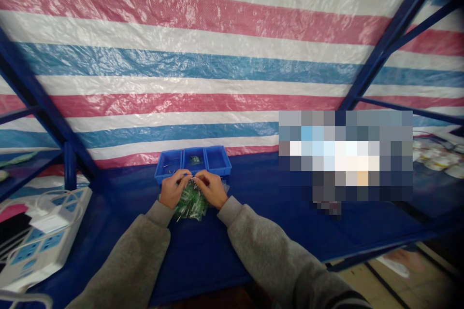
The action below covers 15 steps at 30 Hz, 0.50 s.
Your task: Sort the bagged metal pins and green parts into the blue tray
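Note:
Both hands meet just in front of a blue three-compartment tray (218, 160), above a heap of small green and silvery pieces (192, 203) on clear plastic. My left hand (174, 188) is closed, thumb and fingertips pinched together. My right hand (211, 187) is closed the same way, its fingertips almost touching the left ones. Something small and pale shows between the fingertips, too small to name. In the tray's middle compartment lie some greenish pieces (195, 160); a few thin bits are in the left compartment.
The blue table (203, 265) carries a white power strip (54, 246) with plugs and cables at left. Blue metal posts (43, 87) rise on both sides, with a striped plastic sheet (203, 63) behind. A pixelated area covers the right; several white round items (435, 157) stand beyond it.

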### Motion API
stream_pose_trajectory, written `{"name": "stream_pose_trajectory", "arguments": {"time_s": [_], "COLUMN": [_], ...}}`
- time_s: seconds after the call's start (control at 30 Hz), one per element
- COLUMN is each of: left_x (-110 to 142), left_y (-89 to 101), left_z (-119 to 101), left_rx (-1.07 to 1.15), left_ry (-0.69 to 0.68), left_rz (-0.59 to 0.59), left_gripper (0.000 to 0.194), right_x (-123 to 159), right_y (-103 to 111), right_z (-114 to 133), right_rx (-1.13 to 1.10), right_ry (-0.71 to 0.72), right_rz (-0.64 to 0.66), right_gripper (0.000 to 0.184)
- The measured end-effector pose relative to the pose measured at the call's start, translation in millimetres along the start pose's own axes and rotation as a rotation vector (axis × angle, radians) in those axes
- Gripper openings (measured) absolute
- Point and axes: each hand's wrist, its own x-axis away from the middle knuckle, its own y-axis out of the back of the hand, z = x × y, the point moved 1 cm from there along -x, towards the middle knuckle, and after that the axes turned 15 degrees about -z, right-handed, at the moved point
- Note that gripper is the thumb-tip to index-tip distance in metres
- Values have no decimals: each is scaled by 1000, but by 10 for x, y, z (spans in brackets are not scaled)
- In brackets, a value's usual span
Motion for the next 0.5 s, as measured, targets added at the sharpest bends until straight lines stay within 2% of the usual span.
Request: {"name": "stream_pose_trajectory", "arguments": {"time_s": [0.33, 0.5], "left_x": [-25, -37], "left_y": [4, 20], "left_z": [-35, -74], "left_rx": [-4, -67], "left_ry": [-28, -17], "left_rz": [-16, 31], "left_gripper": [20, 27], "right_x": [-4, -3], "right_y": [35, 21], "right_z": [-11, -22], "right_rx": [0, -13], "right_ry": [-44, -2], "right_rz": [-62, -79], "right_gripper": [38, 25]}}
